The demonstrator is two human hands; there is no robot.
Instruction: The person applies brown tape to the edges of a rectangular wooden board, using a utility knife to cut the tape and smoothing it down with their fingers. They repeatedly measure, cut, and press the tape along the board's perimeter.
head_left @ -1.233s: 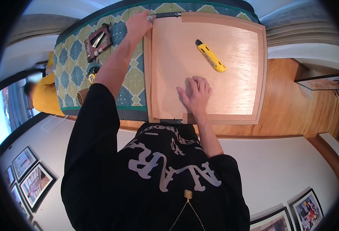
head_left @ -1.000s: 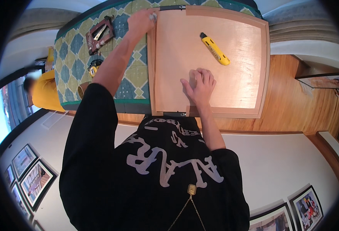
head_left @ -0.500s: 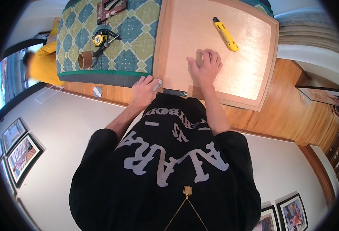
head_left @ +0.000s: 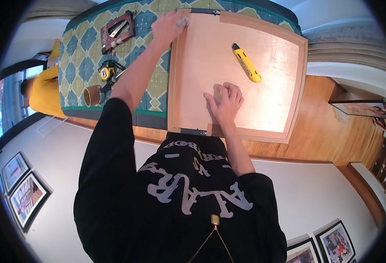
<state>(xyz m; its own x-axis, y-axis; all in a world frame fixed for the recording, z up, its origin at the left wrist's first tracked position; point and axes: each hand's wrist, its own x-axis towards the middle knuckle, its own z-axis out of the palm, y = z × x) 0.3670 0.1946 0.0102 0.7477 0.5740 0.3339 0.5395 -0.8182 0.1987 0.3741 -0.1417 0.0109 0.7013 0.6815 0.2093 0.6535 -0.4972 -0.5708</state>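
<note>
The framed panel (head_left: 201,61) lay face-flat at the upper centre of the frame, partly over the patterned quilted cover (head_left: 155,93). Brown tape (head_left: 177,83) ran along its left border. A black strip (head_left: 193,131) was set at the lower left edge of the panel.

The left hand (head_left: 166,30) was positioned at the upper left corner of the panel. Its fingers were closed on a small grey object (head_left: 182,23), too small to identify. The right hand (head_left: 226,104) rested on the lower middle of the panel, thumb apart from the bent fingers, gripping nothing.

The yellow utility knife (head_left: 247,63) lay diagonally on the panel, above and right of the right hand, its dark end toward the upper left. On the cover, at the upper left of the frame, were a dark red staple gun (head_left: 130,31), a yellow-and-black tape measure (head_left: 107,71) and, below these, a brown roll (head_left: 92,95).
</note>
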